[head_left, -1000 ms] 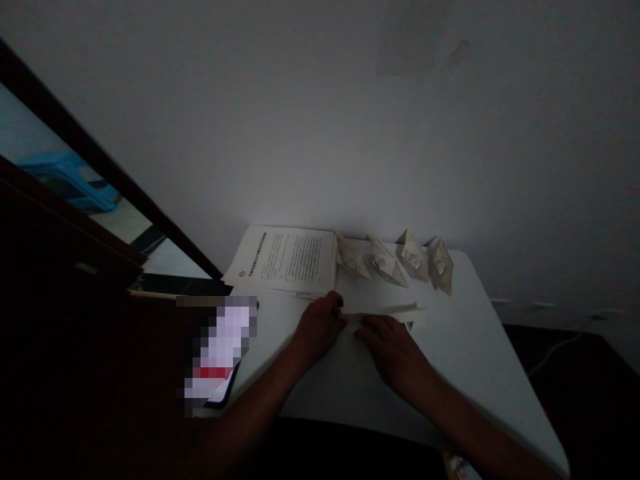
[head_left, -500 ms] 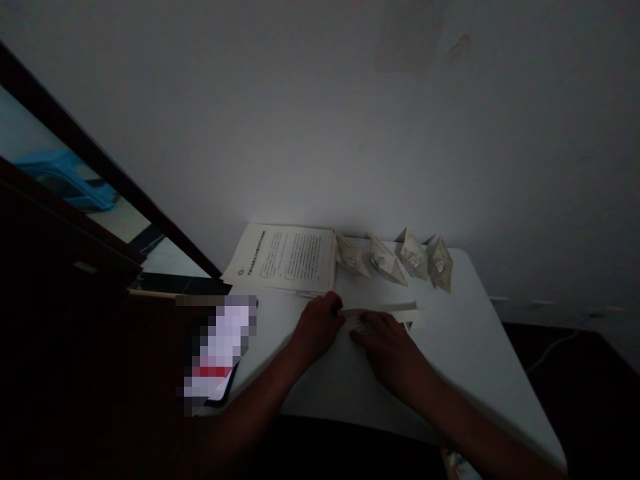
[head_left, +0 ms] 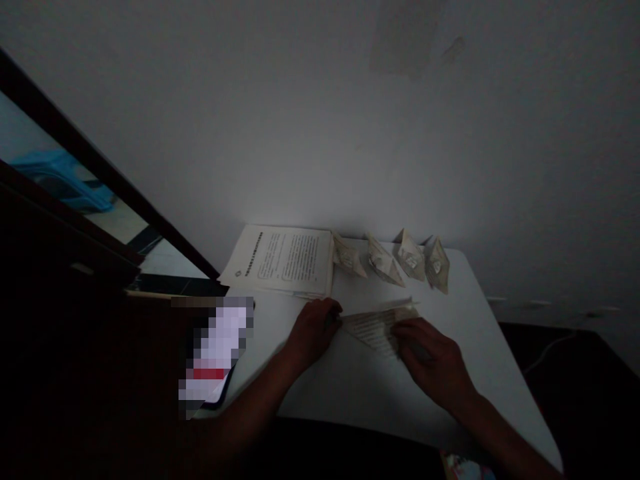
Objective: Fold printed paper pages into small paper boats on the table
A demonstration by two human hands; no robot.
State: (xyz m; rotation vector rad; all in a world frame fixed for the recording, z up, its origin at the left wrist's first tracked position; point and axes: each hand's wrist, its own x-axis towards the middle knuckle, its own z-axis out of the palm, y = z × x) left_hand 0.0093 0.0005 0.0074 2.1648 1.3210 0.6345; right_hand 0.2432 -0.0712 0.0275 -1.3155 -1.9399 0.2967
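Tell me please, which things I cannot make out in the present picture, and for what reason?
All in the head view:
- Left hand: its fingertips curl into shadow, hiding their exact grip.
- Folded printed sheet: partly covered by the right hand; its print is too small to read.
- Phone: pixelation hides the screen content.
- Colourful object, bottom: cut off by the picture's lower edge.

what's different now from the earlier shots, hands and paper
The right hand has moved rightward and now holds the right side of the printed paper. The paper, earlier a thin strip, now shows a broad, printed, slanting face. The left hand stays at its left end. The four folded paper shapes and printed sheets stayed put.
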